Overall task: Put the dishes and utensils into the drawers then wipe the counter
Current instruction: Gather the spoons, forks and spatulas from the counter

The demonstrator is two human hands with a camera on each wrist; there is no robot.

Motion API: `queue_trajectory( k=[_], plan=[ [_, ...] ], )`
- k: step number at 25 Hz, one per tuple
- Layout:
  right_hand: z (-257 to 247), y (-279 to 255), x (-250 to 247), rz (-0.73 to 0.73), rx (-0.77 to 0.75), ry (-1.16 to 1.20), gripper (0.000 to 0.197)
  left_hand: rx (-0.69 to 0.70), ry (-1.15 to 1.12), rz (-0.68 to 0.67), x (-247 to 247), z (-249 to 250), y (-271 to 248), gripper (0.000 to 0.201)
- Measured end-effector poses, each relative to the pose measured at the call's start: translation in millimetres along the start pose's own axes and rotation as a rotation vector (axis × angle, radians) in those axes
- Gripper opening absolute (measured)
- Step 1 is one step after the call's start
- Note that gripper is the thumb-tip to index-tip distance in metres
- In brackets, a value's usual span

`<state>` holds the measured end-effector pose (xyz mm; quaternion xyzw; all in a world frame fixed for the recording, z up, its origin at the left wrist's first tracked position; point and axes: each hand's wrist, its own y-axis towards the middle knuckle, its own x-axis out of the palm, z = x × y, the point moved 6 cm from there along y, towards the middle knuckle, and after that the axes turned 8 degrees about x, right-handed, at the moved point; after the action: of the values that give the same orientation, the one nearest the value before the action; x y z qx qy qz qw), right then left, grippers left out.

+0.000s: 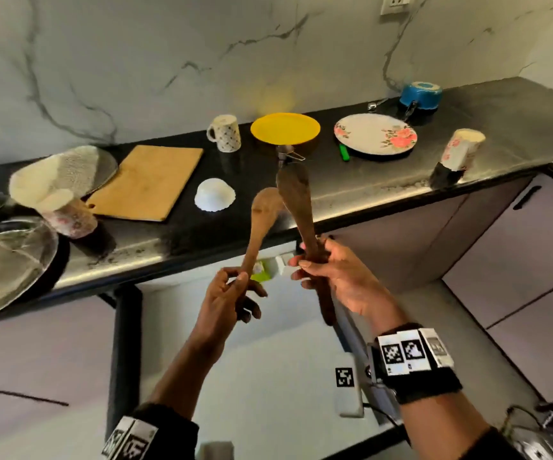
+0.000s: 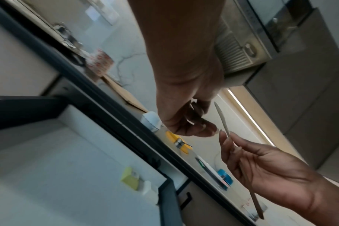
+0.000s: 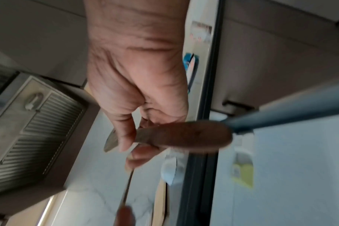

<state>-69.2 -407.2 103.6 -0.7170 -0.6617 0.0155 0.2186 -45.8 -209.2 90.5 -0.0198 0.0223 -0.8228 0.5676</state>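
Wooden spoon (image 1: 258,227) pinched by left hand (image 1: 228,293), darker spatula (image 1: 296,207) gripped by right hand (image 1: 338,277)

head: above, facing counter (image 1: 351,180) | wrists: close, tilted | shared: counter edge

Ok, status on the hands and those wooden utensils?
Left hand grips lighter wooden spoon. Right hand grips darker wooden spatula. Both over open drawer; dishes remain on counter.

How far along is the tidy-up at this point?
Early. Done: the drawer is open, nearly bare. In hand: left hand grips a wooden spoon, right hand a darker wooden spatula. Left: yellow plate, floral plate, mug, white bowl, then wiping.
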Motion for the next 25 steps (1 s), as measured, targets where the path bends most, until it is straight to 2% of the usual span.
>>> queue_trajectory(
  k=[3,4,7,10,12,16,19,22,25],
  plan=[
    [43,5,54,-0.021,0.074,-0.033,0.020,-0.040,-0.047,-0.036,-37,-16,-42,0.021],
    [56,9,70,-0.012,0.099,-0.070,0.020,-0.053,-0.058,-0.032,-51,-23,-51,0.024],
    [87,24,104,0.015,0.144,-0.200,0.028,-0.123,-0.056,0.068,-95,-47,-68,0.023],
    [109,42,127,-0.051,0.176,-0.204,0.019,-0.220,-0.043,0.198,-140,-62,-85,0.018],
    [128,63,143,-0.074,0.207,-0.191,0.013,-0.237,0.032,0.265,-175,-70,-95,0.016],
    [196,98,170,0.033,0.369,-0.137,0.010,-0.263,0.229,0.379,-240,-92,-123,0.015],
    [239,119,179,0.137,0.463,-0.288,0.012,-0.316,0.274,0.417,-270,-119,-142,0.014],
    [265,143,193,0.190,0.445,-0.362,0.014,-0.365,0.319,0.422,-300,-153,-147,0.016],
    [283,168,209,0.263,0.416,-0.446,0.024,-0.367,0.382,0.357,-322,-184,-136,0.016]
  ],
)
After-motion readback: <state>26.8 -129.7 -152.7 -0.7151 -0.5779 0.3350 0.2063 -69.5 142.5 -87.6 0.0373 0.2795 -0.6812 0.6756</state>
